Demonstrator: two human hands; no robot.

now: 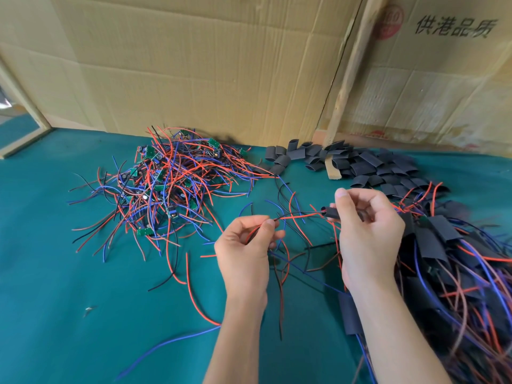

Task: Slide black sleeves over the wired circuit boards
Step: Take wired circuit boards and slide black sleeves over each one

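Head view, items listed left to right across a green cloth table (55, 259).

Item 1, at ten o'clock: heap of bare wired circuit boards (163, 181). Small green boards with red, blue and black leads tangled together; too tangled to count. Loose leads trail off it toward six o'clock.

Item 2, centre: left hand (243, 253), one. Thumb and forefinger pinch a bundle of red and black wires (299, 214) that runs toward three o'clock into the sleeve.

Item 3, centre: black sleeve (331, 213), one, short, matt, tube-shaped, held above the cloth. The wires enter its open left end; its right part is hidden by the fingers. Whether a board sits inside cannot be told.

Item 4, just right of centre: right hand (368, 231), one. Fingers curl around the sleeve, thumb raised above it.

Item 5, at one o'clock: pile of empty sleeves (360, 164), flattened black tubes, dozens, uncounted, around the foot of a wooden post (349, 79).

Item 6, at four o'clock: heap of sleeved boards (448, 259), black tubes with coloured leads protruding, uncounted.

Backdrop: cardboard wall (194, 65).
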